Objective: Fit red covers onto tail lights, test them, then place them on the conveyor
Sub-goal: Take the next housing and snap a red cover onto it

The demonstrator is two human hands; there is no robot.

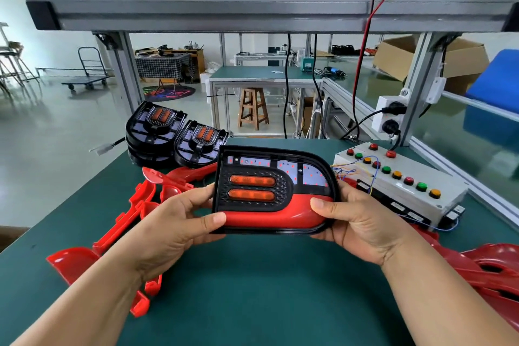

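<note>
From the head camera I see the tail light [269,177] held just above the counter [252,289], between both hands — my left hand [179,222] grips its left end, thumb on the red cover [269,216], and my right hand [356,225] pinches the right end. It looks like light, rigid plastic with a slick lens, so I judge the black rim the safest hold — not the glossy cover.

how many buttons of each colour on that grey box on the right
On the grey box:
red buttons: 5
green buttons: 3
orange buttons: 3
total: 11
</note>
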